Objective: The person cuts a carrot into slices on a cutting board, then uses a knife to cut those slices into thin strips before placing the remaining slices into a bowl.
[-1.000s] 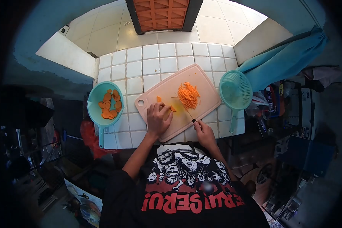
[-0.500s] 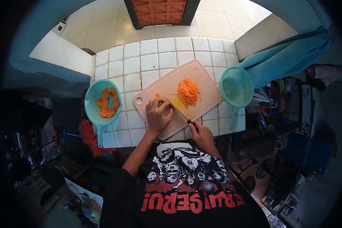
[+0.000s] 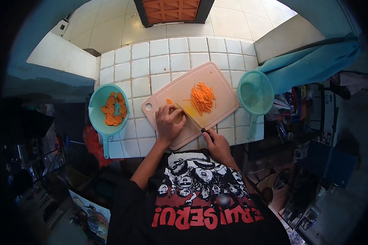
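A pink cutting board (image 3: pixel 163 96) lies tilted on the white tiled counter. On its right part is a heap of thin orange shreds (image 3: pixel 202 99), and a small orange piece (image 3: pixel 169 101) is near its left end. My right hand (image 3: pixel 218 145) is closed round the black handle of a knife (image 3: pixel 190 116), whose blade points up and left across the board. Beside the blade, my left hand (image 3: pixel 170 122) presses down with curled fingers; what is under them is hidden.
A teal strainer with orange slices (image 3: pixel 109 118) in it stands on the counter's left side. Another teal strainer (image 3: pixel 255 92) is at the right, beside a blue cloth (image 3: pixel 306 63). White tiles (image 3: pixel 159 48) reach to a low wall on each side.
The view has shifted slightly. Both hands and the knife keep nearly the same place on the board.
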Available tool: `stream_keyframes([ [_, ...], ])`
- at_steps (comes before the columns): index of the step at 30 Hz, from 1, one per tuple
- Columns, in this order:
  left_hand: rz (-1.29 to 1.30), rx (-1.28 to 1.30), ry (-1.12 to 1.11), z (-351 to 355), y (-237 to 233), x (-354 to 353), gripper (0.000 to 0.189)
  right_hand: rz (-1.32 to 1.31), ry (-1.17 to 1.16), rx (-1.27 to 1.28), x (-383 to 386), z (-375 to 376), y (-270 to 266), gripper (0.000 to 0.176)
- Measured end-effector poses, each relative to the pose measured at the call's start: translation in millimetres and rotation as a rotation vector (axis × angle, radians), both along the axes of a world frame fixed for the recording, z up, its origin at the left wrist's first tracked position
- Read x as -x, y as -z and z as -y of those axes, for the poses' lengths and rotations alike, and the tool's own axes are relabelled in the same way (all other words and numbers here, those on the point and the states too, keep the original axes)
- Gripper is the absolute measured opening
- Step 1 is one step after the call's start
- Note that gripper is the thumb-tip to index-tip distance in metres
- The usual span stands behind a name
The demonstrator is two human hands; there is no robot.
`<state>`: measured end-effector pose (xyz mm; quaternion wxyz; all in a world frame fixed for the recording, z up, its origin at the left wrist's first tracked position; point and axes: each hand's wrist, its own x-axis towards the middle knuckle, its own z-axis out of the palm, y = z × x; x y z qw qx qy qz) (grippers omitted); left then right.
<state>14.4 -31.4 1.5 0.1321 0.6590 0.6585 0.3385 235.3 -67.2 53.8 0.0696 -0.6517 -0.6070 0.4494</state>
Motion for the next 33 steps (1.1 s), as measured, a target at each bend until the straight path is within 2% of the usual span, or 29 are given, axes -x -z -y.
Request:
stream_keyframes([
  [9, -0.004, 0.002, 0.001, 0.0, 1.3, 0.3, 0.022, 0.065, -0.063, -0.066, 3.0, 2.5, 4.3, 0.033],
  [21, 0.002, 0.025, 0.044, -0.8, 4.4, 1.1, 0.016, 0.187, -0.212, -0.013, 9.4, -13.8, -0.3, 0.035],
  [28, -0.016, -0.010, 0.037, -2.0, 1.9, 0.9, 0.015, 0.217, -0.180, 0.046, -17.3, 7.3, -6.7, 0.035],
  [31, -0.014, 0.006, 0.045, -1.9, 4.2, -0.2, 0.015, 0.060, -0.098, -0.011, -31.1, 15.1, 9.7, 0.039],
  [33, -0.013, 0.013, 0.041, -2.2, 4.0, 0.5, 0.015, -0.326, -0.024, 0.040, -39.7, 15.7, 29.8, 0.044],
])
